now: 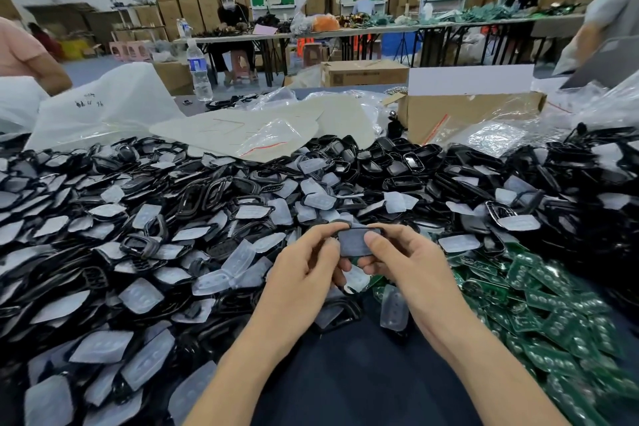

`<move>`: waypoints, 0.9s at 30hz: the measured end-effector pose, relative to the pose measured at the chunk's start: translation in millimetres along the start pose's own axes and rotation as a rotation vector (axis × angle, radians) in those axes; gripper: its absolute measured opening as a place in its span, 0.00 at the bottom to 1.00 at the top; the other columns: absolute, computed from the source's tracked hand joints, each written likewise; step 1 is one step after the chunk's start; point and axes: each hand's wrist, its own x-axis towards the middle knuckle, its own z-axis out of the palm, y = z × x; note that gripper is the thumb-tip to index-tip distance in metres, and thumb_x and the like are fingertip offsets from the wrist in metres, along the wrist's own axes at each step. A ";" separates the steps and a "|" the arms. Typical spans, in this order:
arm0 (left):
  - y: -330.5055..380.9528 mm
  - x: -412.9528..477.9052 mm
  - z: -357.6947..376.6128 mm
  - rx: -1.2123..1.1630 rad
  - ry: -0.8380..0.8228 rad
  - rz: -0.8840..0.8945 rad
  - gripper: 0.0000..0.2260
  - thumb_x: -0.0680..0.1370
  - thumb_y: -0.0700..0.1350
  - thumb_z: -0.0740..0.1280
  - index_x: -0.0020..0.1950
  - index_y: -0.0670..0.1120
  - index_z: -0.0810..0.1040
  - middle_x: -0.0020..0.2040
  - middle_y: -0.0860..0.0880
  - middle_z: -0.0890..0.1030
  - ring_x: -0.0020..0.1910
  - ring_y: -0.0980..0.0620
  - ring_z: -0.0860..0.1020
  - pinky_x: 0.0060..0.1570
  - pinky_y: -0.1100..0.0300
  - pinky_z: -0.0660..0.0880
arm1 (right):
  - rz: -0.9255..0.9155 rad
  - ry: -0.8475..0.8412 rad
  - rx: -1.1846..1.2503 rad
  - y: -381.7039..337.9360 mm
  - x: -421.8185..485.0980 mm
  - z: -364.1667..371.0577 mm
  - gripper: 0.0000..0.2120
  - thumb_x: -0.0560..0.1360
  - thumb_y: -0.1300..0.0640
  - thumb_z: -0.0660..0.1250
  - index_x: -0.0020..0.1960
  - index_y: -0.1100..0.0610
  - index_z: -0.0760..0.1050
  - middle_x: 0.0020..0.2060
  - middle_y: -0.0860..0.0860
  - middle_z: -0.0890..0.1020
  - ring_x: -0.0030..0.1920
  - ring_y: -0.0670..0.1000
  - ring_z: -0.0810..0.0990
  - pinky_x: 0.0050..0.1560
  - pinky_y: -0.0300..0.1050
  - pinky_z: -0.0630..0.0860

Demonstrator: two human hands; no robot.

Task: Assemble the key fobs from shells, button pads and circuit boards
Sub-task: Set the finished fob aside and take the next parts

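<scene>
Item, held: one key fob shell [352,241], black rim, grey face turned up, raised above the heap.

- Left hand [304,266]: fingers [337,227] curled, thumb and forefinger pinching the shell's left end.
- Right hand [411,263]: fingers [375,239] curled, thumb pressed on the shell's right face, the others wrapped beneath. Both hands are clamped on the same piece.
- Button pad [358,278], translucent, just below the fingers. Whether the lower fingers touch it cannot be told.
- Second button pad [393,308], translucent, standing on edge just beneath the right hand's wrist side.
- Heap of shells and pads [173,218]: black shells mixed with translucent pads, spread left of the fingers and beyond them.
- Circuit boards [553,304]: green, piled to the right of the right fingers, reaching toward the near edge.
- Table [345,373]: dark bare patch between the forearms, nearer than the fingers.
- Cardboard box [466,111]: open, well beyond the fingers to the right.
- Plastic bags [103,107]: clear and white, beyond the heap, far left of the fingers.
- Water bottle [198,69]: upright, far beyond the left fingers.
</scene>
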 end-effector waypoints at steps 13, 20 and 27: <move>-3.2 1.3 -2.2 0.077 -0.011 0.032 0.12 0.85 0.44 0.60 0.58 0.59 0.78 0.39 0.53 0.83 0.37 0.57 0.80 0.40 0.66 0.76 | -0.007 -0.011 -0.015 0.5 -1.2 1.4 0.04 0.79 0.60 0.70 0.53 0.57 0.81 0.39 0.52 0.87 0.37 0.50 0.86 0.42 0.37 0.81; -5.3 1.2 -0.6 0.051 0.002 0.020 0.07 0.83 0.52 0.64 0.56 0.65 0.78 0.39 0.53 0.83 0.37 0.56 0.81 0.41 0.60 0.78 | -0.001 -0.022 -0.003 1.8 -2.1 2.4 0.04 0.79 0.59 0.71 0.53 0.57 0.82 0.40 0.54 0.87 0.39 0.51 0.86 0.42 0.38 0.81; -2.1 2.3 -1.3 -0.030 0.018 0.031 0.11 0.83 0.45 0.65 0.53 0.62 0.80 0.35 0.51 0.81 0.34 0.57 0.77 0.37 0.65 0.75 | 0.004 -0.067 0.078 1.9 -2.4 3.9 0.05 0.78 0.60 0.71 0.52 0.55 0.84 0.40 0.55 0.87 0.39 0.50 0.85 0.44 0.38 0.81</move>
